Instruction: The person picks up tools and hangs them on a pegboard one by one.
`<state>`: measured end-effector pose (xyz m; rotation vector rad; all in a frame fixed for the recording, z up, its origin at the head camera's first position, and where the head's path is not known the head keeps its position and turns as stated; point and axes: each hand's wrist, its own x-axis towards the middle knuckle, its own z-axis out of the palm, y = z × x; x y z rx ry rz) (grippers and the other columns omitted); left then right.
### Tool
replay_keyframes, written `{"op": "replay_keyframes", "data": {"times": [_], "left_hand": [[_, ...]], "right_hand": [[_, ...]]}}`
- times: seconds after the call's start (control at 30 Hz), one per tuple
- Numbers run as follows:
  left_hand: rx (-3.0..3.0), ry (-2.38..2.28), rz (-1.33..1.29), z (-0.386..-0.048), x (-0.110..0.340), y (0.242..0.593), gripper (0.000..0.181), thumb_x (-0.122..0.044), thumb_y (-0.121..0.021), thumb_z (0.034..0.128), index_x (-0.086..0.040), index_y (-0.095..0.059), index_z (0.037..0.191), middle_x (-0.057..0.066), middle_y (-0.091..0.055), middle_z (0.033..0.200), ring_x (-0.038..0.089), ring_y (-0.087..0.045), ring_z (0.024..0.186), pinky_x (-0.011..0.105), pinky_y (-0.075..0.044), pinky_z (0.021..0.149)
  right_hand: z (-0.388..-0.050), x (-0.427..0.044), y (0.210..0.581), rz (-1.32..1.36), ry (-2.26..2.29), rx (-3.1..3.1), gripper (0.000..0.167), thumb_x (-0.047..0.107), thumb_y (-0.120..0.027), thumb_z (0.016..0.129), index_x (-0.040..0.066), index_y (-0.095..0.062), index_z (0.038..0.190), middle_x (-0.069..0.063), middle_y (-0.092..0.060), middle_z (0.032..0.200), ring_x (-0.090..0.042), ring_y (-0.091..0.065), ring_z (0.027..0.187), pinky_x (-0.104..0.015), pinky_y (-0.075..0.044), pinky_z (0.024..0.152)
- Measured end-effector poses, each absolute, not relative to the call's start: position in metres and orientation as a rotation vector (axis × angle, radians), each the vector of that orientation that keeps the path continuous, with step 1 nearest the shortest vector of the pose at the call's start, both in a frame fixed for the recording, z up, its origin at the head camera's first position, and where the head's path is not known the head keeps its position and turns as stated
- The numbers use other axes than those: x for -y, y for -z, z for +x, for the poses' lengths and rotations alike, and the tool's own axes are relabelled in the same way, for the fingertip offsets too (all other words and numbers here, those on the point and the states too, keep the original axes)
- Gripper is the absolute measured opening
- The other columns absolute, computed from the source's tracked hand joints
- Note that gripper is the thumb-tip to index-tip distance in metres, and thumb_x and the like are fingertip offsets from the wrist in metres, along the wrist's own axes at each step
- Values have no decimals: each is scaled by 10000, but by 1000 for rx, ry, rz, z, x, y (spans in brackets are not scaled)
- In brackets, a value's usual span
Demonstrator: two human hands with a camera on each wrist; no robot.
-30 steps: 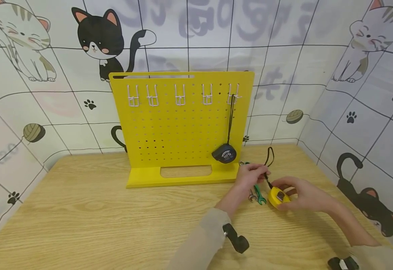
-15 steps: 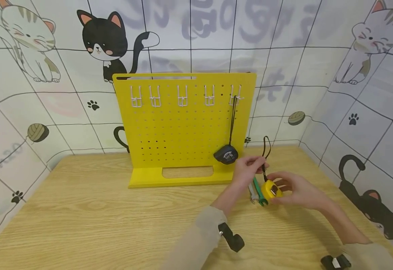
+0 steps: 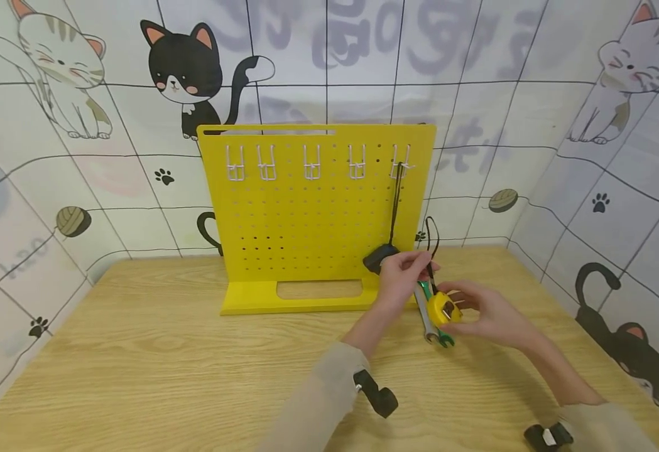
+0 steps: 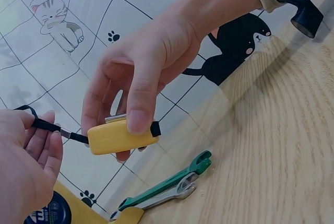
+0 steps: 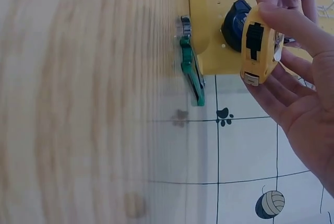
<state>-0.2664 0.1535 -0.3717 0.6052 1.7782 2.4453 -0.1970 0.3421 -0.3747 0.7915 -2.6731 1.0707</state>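
A yellow tape measure [image 3: 443, 309] is gripped between the thumb and fingers of the right hand [image 3: 484, 312], above the table. The left hand [image 3: 398, 279] pinches its black strap [image 3: 432, 267], whose loop stands up over the fingertips. In the left wrist view the strap runs from the left hand [image 4: 31, 156] to the yellow case [image 4: 122, 136]. A green wrench [image 4: 167, 183] and a silver wrench [image 4: 169, 196] lie side by side on the table below. Partly behind the left hand, a black tape measure [image 3: 379, 257] hangs by its cord from the rightmost hook [image 3: 401, 164].
The yellow pegboard [image 3: 318, 220] stands on the wooden table [image 3: 165, 370] near the back wall. Several white wire hooks run along its upper part; the leftmost hook [image 3: 235, 164] holds nothing. Cat-patterned walls meet at the right.
Both hands have moved left with the yellow tape measure and its strap, toward the pegboard's right side. The left hand now partly covers the black tape measure, and more of the wrenches shows.
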Motion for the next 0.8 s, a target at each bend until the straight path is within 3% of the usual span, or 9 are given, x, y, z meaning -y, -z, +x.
{"op": "replay_keyframes", "data": {"times": [0.23,0.5,0.67,0.8], "left_hand": [[-1813,-2493,743,-269,-144,365,226,-173,-648,1007,27,-747,1043,108,-756,878,118,-660,716,249,-590,714],[-1860,-2524,809,-272,-132,360,223,-179,-658,1003,27,-741,1027,149,-755,898,148,-671,727,279,-596,732],[-1864,-2534,816,-275,-125,357,216,-158,-652,1004,41,-730,1036,176,-750,911,207,-660,719,290,-590,724],[-1865,-2563,845,-278,-119,354,230,-112,-642,1005,105,-703,1052,235,-733,925,179,-661,734,285,-592,714]], "right_hand": [[-201,-329,371,781,-1056,2645,625,142,-874,805,9,-577,1339,-139,-622,1296,-296,-649,1099,-433,-545,956],[-210,-316,370,822,-1105,2581,632,84,-868,800,-13,-573,1350,-160,-620,1309,-291,-650,1100,-255,-527,960],[-220,-308,373,842,-1102,2555,639,68,-869,793,-14,-569,1352,-160,-624,1307,-301,-656,1083,-295,-540,955],[-225,-302,374,831,-1113,2554,644,89,-871,796,-11,-569,1356,-153,-621,1315,-296,-651,1097,-279,-531,962]]}}
